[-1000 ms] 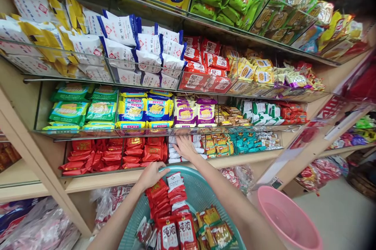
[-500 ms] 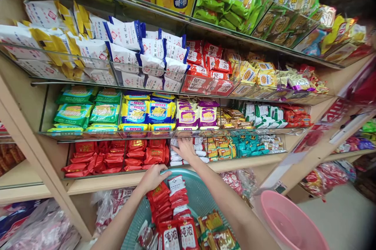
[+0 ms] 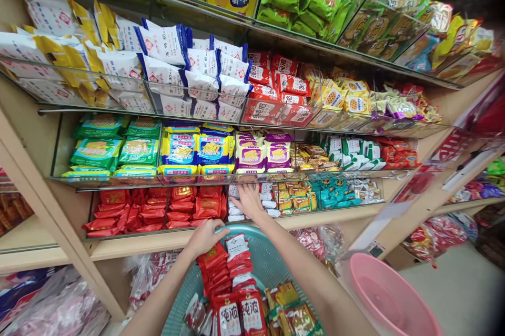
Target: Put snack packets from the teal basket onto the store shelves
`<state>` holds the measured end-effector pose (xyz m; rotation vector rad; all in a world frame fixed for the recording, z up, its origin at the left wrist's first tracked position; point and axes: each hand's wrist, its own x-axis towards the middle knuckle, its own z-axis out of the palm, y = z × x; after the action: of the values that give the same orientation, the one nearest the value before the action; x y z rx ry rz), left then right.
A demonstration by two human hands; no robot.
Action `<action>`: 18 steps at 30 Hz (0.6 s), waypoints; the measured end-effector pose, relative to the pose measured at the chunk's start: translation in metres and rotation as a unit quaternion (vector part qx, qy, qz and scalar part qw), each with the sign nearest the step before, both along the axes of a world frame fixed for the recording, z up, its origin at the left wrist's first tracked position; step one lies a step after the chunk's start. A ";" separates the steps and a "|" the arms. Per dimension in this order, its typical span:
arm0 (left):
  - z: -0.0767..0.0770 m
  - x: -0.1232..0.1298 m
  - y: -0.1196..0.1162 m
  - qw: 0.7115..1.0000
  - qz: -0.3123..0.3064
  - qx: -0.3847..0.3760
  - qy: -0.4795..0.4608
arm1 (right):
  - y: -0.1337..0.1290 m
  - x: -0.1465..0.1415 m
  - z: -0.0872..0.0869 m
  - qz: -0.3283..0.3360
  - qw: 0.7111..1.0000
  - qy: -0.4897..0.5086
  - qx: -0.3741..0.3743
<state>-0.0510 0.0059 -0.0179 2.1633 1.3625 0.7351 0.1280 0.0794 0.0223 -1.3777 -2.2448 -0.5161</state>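
In the bottom shelf's middle compartment, my right hand lies on small white packets. Its thumb is spread away from the fingers, whose tips are partly hidden under the shelf above. My left hand is closed over the far rim of a teal plastic basket, right by the shelf edge. Inside the basket are stacked red packets, red-and-white packets, larger red packets with white labels and gold-and-green packets.
Red packets fill compartments left of my right hand; yellow-orange packets and teal packets lie to its right. Clear dividers and a glass shelf lip border the space. A pink basin stands on the floor at right.
Both hands keep almost the same place, the right on the white packets and the left at the basket rim. Only the view has shifted slightly.
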 end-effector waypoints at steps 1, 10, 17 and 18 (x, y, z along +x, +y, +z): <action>0.000 0.000 0.000 1.000 0.001 0.000 0.001 | 0.000 0.001 -0.001 0.004 1.000 0.001 0.005; 0.002 0.000 -0.002 1.000 0.005 -0.002 0.004 | 0.002 0.009 -0.008 0.043 0.998 0.001 0.035; 0.002 0.001 -0.001 1.000 0.002 -0.004 0.000 | 0.000 0.017 -0.007 0.083 0.996 0.006 0.038; 0.001 0.001 -0.001 1.000 0.002 -0.003 -0.001 | -0.001 0.018 -0.007 0.089 0.995 0.005 0.039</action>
<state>-0.0504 0.0052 -0.0165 2.1542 1.3671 0.7331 0.1458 0.0782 0.0152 -1.1260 -2.2868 -0.5287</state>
